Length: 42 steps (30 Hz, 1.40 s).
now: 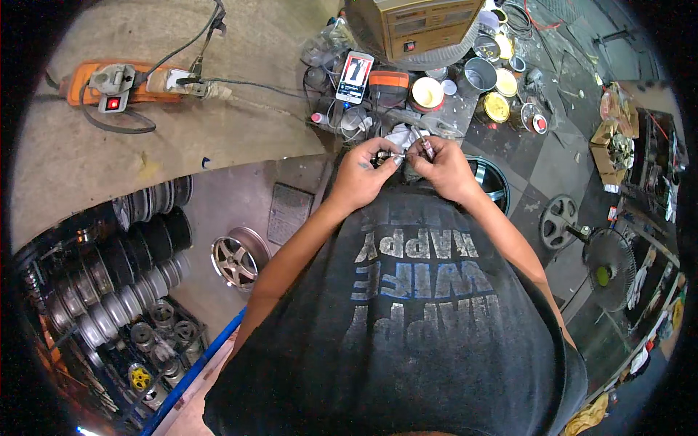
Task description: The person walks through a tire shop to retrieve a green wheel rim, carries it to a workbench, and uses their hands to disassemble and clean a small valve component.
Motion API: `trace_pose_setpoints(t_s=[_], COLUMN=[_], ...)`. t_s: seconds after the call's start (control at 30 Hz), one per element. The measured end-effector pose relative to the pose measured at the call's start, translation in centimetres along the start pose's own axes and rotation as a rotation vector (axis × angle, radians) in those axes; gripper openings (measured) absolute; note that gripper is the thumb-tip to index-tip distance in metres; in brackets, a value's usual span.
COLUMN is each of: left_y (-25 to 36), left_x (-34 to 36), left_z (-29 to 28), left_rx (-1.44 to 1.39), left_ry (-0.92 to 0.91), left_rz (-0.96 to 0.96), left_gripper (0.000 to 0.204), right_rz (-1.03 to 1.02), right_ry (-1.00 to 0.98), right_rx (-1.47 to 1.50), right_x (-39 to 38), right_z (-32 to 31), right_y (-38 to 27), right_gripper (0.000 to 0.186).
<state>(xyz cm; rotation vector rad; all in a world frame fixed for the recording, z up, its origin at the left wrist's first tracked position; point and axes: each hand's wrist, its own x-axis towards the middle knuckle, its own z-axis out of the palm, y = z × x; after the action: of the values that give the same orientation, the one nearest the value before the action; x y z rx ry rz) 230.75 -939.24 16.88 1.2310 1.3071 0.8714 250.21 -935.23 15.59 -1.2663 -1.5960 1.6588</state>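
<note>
Small, stiff silvery metal fitting (392,156), seemingly light and best gripped by its ends, sits pinched between left hand (366,176) and right hand (438,166), just before paint tins (496,106).

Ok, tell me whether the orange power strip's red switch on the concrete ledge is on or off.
On. The red rocker switch on the orange power strip glows bright red, and a white plug sits in it.
</note>
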Motion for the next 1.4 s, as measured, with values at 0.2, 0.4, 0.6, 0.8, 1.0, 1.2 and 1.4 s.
trace_pose_setpoints(t_s=[0.2,0.4,0.6,0.8,1.0,1.2,1.4], left_y=[-0.2,-1.6,-1.6,-1.6,-1.9,-1.6,-2.2], left_x=[-0.2,0.1,0.7,1.0,1.3,1.6,1.9], left_z=[0.3,-0.4,0.3,0.2,0.4,0.9,0.5], left_rx=[0.028,0.033,-0.203,-0.396,-0.348,-0.134,-0.367], left_ry=[-0.023,-0.192,-0.142,-0.185,-0.124,-0.160,-0.206], left_rz=[0.027,-0.244,-0.088,-0.332,-0.371,0.002,-0.313], left_gripper=[0.010,0.008,0.018,0.016,0.019,0.018,0.014], right_rz=[0.020,0.005,0.010,0.032,0.038,0.055,0.048], right_ry=[-0.045,-0.090,-0.063,-0.056,-0.050,-0.049,-0.063], right_rx=[-0.040,-0.033,0.071,0.080,0.094,0.125,0.150], right_x=[-0.3,-0.4,-0.4,-0.2,-0.2,-0.1,0.2], right_z=[-0.2,-0.4,-0.5,-0.6,-0.7,-0.7,-0.7], right_y=[0.1,0.2,0.1,0.5,0.8,1.0,1.4], right_gripper=[0.017,0.018,0.016,0.017,0.017,0.016,0.017])
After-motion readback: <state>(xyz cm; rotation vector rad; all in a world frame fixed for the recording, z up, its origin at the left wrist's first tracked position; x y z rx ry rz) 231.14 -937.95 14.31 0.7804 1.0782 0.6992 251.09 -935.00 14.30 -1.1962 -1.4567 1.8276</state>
